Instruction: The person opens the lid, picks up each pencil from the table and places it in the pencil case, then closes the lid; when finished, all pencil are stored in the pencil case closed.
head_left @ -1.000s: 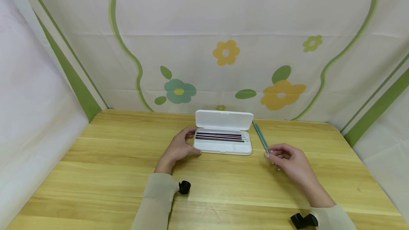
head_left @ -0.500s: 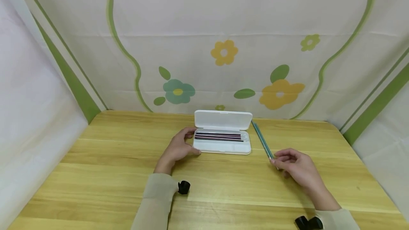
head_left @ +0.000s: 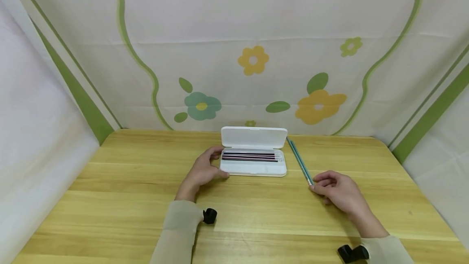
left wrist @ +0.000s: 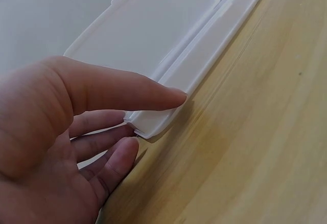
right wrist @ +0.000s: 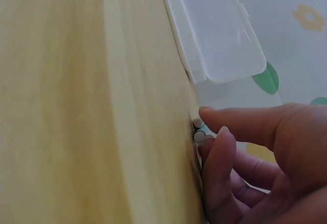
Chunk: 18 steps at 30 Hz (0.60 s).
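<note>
A white pencil case [head_left: 253, 169] stands with its lid up near the table's back edge. Several dark striped pencils [head_left: 250, 157] lie lengthwise inside it. My left hand [head_left: 202, 171] holds the case's left end, thumb along the front wall and the other fingers behind the corner; the left wrist view shows the thumb [left wrist: 148, 92] on that wall. To the right of the case, two green pencils [head_left: 300, 162] lie side by side, pointing away from me. My right hand [head_left: 338, 192] pinches them by their near ends, whose round tips [right wrist: 199, 136] show between thumb and fingers in the right wrist view.
The wooden table [head_left: 256, 223] ends at a hanging cloth [head_left: 220, 52] with printed flowers, close behind the raised lid [head_left: 254, 137]. More white cloth hangs on both sides. Each sleeve carries a small black camera mount [head_left: 210, 216].
My right hand has slid back along the green pencils to their near ends, moving slightly right and toward me. The left hand keeps its hold on the case. The head view has shifted slightly.
</note>
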{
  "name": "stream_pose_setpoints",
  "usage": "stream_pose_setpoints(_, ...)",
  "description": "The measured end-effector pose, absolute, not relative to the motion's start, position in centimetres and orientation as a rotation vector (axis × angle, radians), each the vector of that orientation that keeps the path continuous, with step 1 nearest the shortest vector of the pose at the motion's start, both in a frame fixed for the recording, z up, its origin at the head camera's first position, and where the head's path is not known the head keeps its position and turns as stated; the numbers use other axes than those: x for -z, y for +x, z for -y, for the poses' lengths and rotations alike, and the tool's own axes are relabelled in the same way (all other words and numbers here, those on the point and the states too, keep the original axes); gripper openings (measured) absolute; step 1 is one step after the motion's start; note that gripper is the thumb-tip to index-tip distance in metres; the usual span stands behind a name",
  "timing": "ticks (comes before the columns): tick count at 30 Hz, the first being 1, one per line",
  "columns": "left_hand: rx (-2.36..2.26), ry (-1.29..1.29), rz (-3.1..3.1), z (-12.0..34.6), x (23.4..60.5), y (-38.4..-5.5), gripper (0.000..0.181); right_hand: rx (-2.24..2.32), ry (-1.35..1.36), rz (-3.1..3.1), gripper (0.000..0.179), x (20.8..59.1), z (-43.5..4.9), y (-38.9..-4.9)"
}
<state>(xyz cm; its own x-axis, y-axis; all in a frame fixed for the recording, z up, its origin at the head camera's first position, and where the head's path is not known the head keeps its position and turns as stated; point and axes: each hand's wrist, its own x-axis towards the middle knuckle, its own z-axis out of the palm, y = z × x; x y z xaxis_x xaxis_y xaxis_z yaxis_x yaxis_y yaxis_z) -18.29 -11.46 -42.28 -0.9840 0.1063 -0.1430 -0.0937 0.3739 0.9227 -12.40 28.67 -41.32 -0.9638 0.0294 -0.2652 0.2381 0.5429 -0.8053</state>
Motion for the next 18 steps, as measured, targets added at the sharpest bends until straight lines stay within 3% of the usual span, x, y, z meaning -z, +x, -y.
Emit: stream_pose_setpoints(18, -1.669, 0.022, -2.440, 11.47, 41.97, -18.18, 0.087, 1.222, 0.262, -2.667, 0.026, 41.10, -28.39, -12.13)
